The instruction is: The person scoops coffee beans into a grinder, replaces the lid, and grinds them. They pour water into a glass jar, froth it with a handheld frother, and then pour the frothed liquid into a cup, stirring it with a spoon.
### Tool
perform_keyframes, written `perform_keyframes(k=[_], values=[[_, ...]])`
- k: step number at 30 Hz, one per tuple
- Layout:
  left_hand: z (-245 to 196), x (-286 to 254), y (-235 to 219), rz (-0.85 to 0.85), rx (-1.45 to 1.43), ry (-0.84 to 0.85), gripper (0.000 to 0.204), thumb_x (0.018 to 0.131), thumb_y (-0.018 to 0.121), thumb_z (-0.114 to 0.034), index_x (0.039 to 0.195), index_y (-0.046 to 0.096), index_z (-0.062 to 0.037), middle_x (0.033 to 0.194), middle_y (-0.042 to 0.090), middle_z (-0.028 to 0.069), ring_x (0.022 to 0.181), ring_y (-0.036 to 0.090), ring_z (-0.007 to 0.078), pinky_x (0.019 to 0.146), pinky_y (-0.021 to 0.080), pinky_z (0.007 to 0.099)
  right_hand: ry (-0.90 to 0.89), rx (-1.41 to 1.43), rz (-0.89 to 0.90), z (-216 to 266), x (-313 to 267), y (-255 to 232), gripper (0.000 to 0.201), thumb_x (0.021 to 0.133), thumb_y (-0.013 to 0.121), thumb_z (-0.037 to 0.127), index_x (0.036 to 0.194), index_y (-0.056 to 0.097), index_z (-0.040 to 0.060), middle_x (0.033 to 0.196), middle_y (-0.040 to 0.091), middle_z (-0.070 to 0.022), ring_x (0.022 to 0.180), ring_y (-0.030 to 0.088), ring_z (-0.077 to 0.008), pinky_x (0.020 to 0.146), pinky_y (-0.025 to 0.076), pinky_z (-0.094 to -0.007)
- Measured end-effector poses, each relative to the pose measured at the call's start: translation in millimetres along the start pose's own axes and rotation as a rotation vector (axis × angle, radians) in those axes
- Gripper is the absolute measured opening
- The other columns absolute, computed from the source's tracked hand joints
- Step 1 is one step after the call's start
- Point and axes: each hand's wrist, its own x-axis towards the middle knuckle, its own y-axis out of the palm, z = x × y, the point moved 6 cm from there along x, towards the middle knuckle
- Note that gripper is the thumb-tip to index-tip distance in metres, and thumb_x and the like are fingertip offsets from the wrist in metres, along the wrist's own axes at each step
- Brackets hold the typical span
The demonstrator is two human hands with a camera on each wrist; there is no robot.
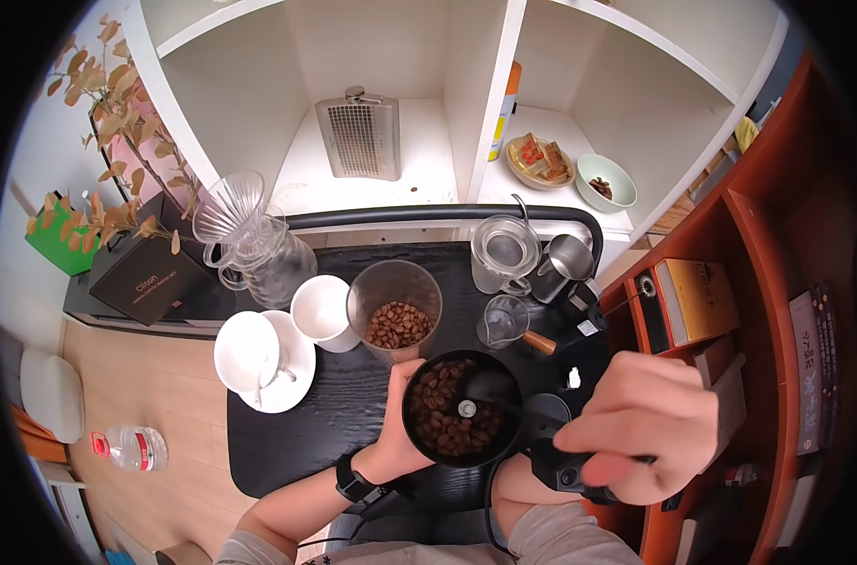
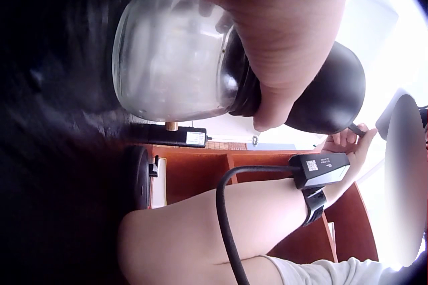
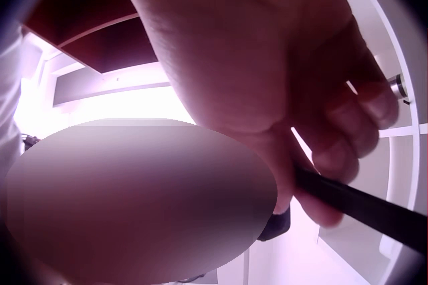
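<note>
A hand coffee grinder stands upright in front of me, its black hopper [image 1: 492, 379] open at the top with coffee beans [image 1: 438, 400] inside. My left hand [image 1: 395, 438] grips the grinder's side. From the left wrist view, that hand wraps the black neck above a clear glass jar [image 2: 167, 58]. My right hand [image 1: 645, 424] is raised at the right, fingers curled around the end of the black crank handle [image 3: 361, 208]. The crank reaches from the hopper's central spindle [image 1: 467, 409] to that hand. Behind the hopper, a clear tumbler [image 1: 372, 287] contains more beans.
White cups [image 1: 323, 311] and a saucer [image 1: 301, 377] sit to the left, by a glass dripper and server [image 1: 282, 268]. Farther right are a kettle [image 1: 504, 250], a metal cup [image 1: 568, 256] and a small wooden-handled glass pitcher [image 1: 504, 322]. A white shelf [image 1: 372, 202] rises behind.
</note>
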Motion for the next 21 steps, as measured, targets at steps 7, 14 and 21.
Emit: perform_keyframes(k=[7,14,21], values=[[4,-4,0,-0.008,-0.021,0.010,0.088,0.060,0.085,-0.009,0.122,0.023,-0.0037,0.122,0.039,0.0113,0.115,0.047,0.0171,0.095,0.043,0.0291,0.077,-0.024,-0.062,-1,4,6,0.026,0.052,0.079,0.007,0.070,0.062,-0.0017,0.056,0.046,-0.0063,0.044,0.045,-0.0193,0.038,0.033,-0.0274],[79,-32,4,-0.026,-0.334,-0.437,0.089,0.059,0.086,-0.011,0.123,0.023,-0.0033,0.120,0.038,0.0101,0.114,0.047,0.0166,0.095,0.044,0.0288,-0.097,0.001,-0.564,5,-12,-17,0.032,0.087,0.062,0.022,0.070,0.060,-0.0042,0.058,0.058,-0.0082,0.042,0.046,-0.0142,0.037,0.035,-0.0258],[74,-29,9,0.006,-0.490,-0.450,0.094,0.057,0.088,-0.013,0.124,0.023,-0.0023,0.124,0.040,0.0119,0.117,0.048,0.0192,0.096,0.044,0.0318,0.238,0.067,-0.721,-28,-5,-10,0.024,0.086,0.060,0.014,0.073,0.063,-0.0058,0.062,0.058,-0.0085,0.049,0.046,-0.0078,0.045,0.032,-0.0192]])
